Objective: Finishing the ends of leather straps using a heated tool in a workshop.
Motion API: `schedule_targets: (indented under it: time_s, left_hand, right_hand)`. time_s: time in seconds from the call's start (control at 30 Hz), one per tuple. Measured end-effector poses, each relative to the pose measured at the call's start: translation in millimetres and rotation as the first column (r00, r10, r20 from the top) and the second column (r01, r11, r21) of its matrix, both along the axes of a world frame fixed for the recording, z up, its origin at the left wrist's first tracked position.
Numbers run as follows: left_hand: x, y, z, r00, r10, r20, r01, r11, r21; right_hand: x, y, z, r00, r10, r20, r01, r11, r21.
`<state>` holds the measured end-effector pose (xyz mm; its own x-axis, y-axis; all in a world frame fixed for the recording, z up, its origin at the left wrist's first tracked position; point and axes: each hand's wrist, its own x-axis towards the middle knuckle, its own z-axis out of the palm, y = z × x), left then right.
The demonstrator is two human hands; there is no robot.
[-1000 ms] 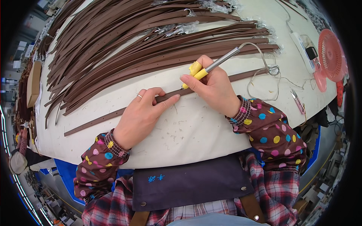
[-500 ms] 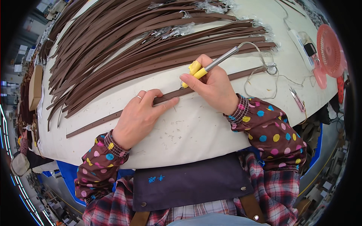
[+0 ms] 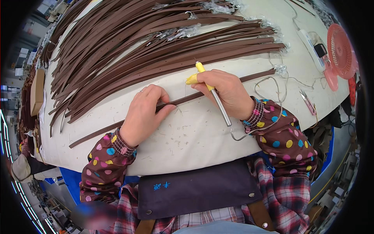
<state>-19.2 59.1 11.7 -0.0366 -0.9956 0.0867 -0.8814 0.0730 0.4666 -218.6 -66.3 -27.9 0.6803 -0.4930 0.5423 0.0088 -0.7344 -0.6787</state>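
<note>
A long, narrow brown leather-like strap (image 3: 97, 133) lies slantwise across the pale tabletop. My left hand (image 3: 145, 111) pinches its middle between thumb and fingers; a loose thread curls beside the thumb. My right hand (image 3: 230, 91) rests over the strap further right and holds a corded pen-shaped tool (image 3: 221, 107) with a silver barrel and yellow-wrapped grip. The tool's thin tip points away from me, off the strap. Yellow wrapping (image 3: 191, 79) covers a fingertip of that hand, and a fine thread hangs below it. From the barrel's near end the cord (image 3: 249, 134) loops by my right sleeve.
Many similar brown straps (image 3: 163, 66) lie piled across the far side, plastic wrapping on their right ends. To the right are thread snips (image 3: 307, 102), a white power strip (image 3: 311, 50) and a pink fan (image 3: 342, 48). Thread scraps dot the near tabletop.
My right hand has turned the tool over: its tip has gone from down at the strap to pointing away, with the barrel now toward me. My left hand has shifted slightly and stays on the strap.
</note>
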Motion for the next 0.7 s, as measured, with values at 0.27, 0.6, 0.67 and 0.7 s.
schedule_targets:
  time_s: [0.27, 0.6, 0.67, 0.7]
  left_hand:
    - [4, -6, 9, 0.895, 0.188, -0.404, -0.049, 0.942, 0.331]
    - [-14, -19, 8, 0.923, 0.117, -0.367, -0.013, 0.961, 0.275]
    - [-12, -20, 12, 0.915, 0.144, -0.377, -0.018, 0.948, 0.319]
    - [-8, -18, 12, 0.915, 0.147, -0.376, -0.021, 0.948, 0.318]
  right_hand:
    - [-2, 2, 5, 0.992, 0.035, -0.121, -0.048, 0.993, -0.107]
    - [0, 4, 8, 0.996, 0.018, -0.083, -0.023, 0.998, -0.056]
    - [-1, 4, 8, 0.996, 0.013, -0.086, -0.017, 0.999, -0.045]
    - [-1, 5, 7, 0.996, 0.015, -0.09, -0.018, 0.999, -0.03]
